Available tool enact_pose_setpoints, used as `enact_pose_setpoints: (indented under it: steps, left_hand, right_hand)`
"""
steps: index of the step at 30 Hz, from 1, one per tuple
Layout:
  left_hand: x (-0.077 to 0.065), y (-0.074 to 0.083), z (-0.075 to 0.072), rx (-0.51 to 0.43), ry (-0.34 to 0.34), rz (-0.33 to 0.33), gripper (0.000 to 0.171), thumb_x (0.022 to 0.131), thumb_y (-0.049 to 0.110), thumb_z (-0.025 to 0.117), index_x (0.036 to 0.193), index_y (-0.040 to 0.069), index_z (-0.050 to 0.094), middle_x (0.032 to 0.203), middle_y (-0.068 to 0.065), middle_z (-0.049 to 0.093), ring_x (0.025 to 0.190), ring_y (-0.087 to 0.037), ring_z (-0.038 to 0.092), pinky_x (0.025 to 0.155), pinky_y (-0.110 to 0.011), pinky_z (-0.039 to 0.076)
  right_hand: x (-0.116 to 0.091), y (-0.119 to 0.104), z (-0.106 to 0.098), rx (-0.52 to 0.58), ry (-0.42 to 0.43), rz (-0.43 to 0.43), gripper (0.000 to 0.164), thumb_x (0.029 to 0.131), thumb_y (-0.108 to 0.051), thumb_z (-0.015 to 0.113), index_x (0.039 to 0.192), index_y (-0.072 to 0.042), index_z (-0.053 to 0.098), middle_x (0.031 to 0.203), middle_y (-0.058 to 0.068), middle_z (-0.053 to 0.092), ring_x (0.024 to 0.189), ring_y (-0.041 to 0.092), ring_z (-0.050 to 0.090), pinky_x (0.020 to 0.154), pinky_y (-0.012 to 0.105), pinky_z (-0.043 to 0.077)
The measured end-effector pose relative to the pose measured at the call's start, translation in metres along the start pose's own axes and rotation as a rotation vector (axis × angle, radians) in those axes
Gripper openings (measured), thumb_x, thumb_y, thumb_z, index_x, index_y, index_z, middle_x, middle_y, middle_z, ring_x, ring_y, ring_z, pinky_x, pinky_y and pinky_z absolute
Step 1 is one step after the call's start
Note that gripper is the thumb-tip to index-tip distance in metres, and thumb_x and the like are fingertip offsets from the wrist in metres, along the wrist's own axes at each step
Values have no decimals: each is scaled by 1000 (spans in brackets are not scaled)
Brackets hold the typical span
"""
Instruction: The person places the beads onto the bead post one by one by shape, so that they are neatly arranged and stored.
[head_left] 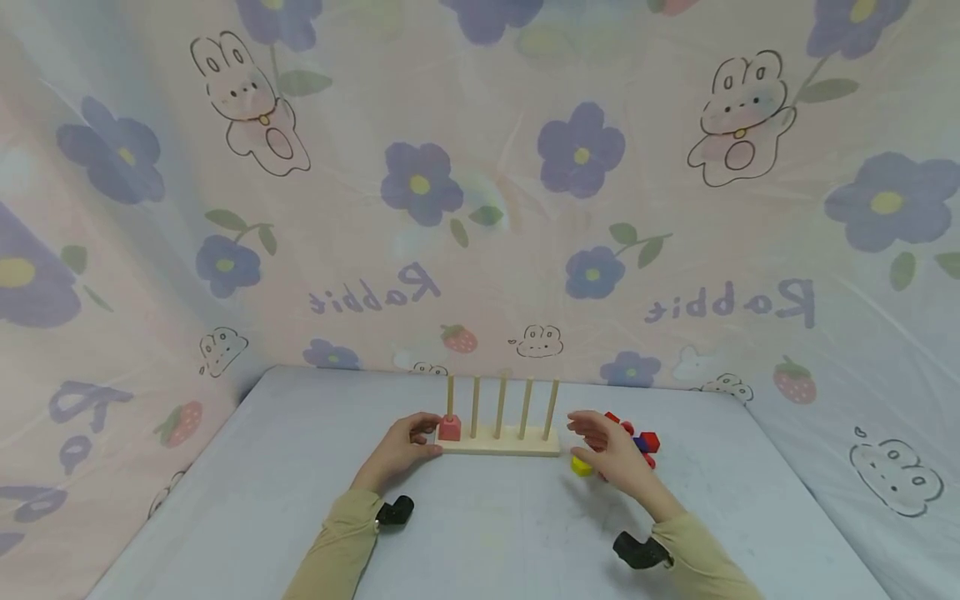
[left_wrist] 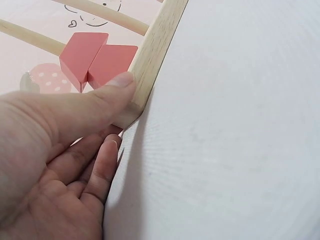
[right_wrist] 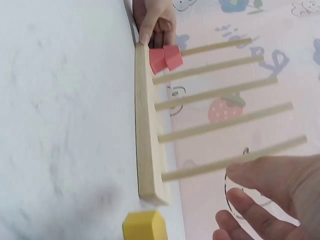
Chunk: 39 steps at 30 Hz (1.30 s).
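A wooden peg stand (head_left: 498,447) with several upright pegs stands on the table. Two pinkish-red angular blocks (right_wrist: 165,58) are threaded one over the other on its leftmost peg. My left hand (head_left: 401,450) holds the left end of the base; in the left wrist view the thumb (left_wrist: 117,86) presses its front edge while the other fingers curl by the end. To the right of the stand hovers my right hand (head_left: 618,458), fingers apart and nothing in them. Beneath it lies a yellow block (head_left: 581,467), close to the stand's right end.
Several loose red blocks (head_left: 650,442) and a blue one (head_left: 640,445) lie on the white table (head_left: 480,533) beside the right hand, partly hidden by it. A patterned curtain (head_left: 495,250) hangs behind and around the table. Black wrist-camera mounts (head_left: 640,550) sit at both cuffs.
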<state>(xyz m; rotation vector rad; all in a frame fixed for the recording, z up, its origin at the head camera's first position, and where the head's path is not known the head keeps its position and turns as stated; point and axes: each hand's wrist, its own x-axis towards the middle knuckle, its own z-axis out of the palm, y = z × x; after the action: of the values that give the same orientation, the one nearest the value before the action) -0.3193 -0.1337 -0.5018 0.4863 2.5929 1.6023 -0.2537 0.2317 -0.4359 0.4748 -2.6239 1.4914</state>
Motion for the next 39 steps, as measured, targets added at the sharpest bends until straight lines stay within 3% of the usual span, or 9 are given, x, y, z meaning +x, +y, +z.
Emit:
enact_pose_setpoints:
  steps: [9,17,30,39]
  left_hand:
    - [-3,2,0,3,7,-24,48,79,9,78,123,7,60,119,-11,62,92,-21,57,84,-38,48]
    - [-3,1,1,-13,4,-13,48,78,9,79,122,6,61,117,-11,62,91,-22,56,82,-34,47]
    - [0,0,1,4,19,-21,48,78,9,79,122,7,61,116,-9,62,90,-20,57,83,-35,48]
    - [-1,2,1,-16,14,20,49,77,8,80,122,4,60,114,-12,62,90,-23,58,81,-36,48]
  right_hand:
    - [-11,20,-17,-68,62,102,45,84,-3,72,125,-3,55,116,18,61,109,38,56,95,54,45]
    - [-19,33,-20,-80,45,178,44,83,-3,72,124,-2,57,116,15,61,108,36,57,92,44,50]
    - [-25,43,-17,-154,50,183,41,81,-2,75,119,-1,59,110,13,64,100,31,62,86,42,54]
    - [-26,47,-12,-196,50,201,39,79,2,74,116,-2,62,98,6,63,85,20,60,75,25,55]
